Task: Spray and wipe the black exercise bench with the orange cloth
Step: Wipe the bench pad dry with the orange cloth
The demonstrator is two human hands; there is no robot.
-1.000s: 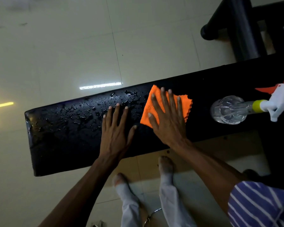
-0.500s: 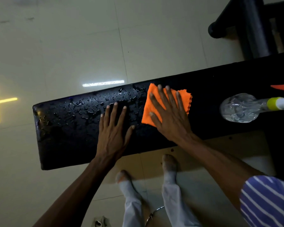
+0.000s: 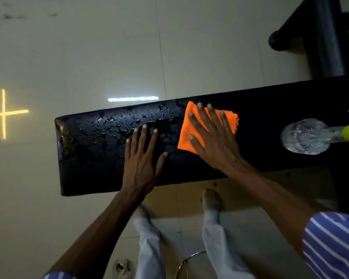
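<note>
Still flat and open, the right hand (image 3: 214, 141) presses the orange cloth (image 3: 186, 135) unmoved; left hand (image 3: 143, 160) splayed on the bench (image 3: 93, 158).

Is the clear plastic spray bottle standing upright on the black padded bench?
No, the clear plastic spray bottle lies on its side on the black padded bench.

Your right hand (image 3: 214, 137) is covering most of the orange cloth (image 3: 184, 135); the right edge is cutting off the spray bottle (image 3: 308, 136) at its head, and the tabletop (image 3: 93, 158) is running out there too
</note>
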